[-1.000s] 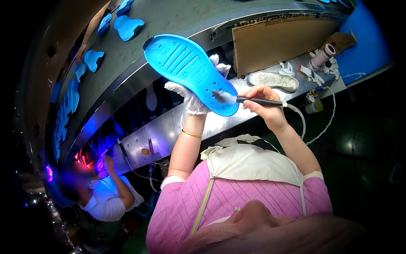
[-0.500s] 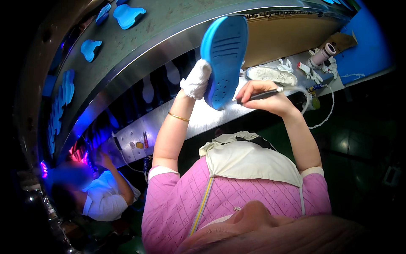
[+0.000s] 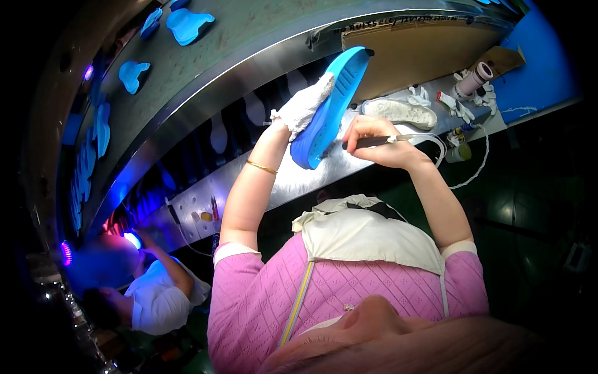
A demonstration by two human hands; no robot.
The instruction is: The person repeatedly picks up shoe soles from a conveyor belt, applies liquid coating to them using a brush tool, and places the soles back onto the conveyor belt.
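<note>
A blue shoe sole point(image 3: 339, 103) is held up above the bright, white-covered part of the bench. My left hand point(image 3: 306, 106), in a white glove, grips it along its left edge. The sole stands steeply tilted, with its narrow side partly toward me and its lower end deeper blue. My bare right hand point(image 3: 381, 149) is closed around a dark pen-like tool point(image 3: 372, 142). A pale tube point(image 3: 439, 146) runs off the tool's back end. The tool's tip is beside the lower part of the sole, apparently just apart from it.
A whitish sole-shaped piece point(image 3: 400, 113), gloves point(image 3: 458, 108) and a pink flask point(image 3: 474, 82) lie or stand at right. Cardboard point(image 3: 411, 59) leans behind. Beyond runs a green belt point(image 3: 249, 19) carrying blue pieces point(image 3: 189, 25). A co-worker point(image 3: 161, 302) is at lower left.
The sole has turned from showing its broad face to a more edge-on view and dropped slightly. My left hand turned with it; the right hand shifted slightly left with the tool.
</note>
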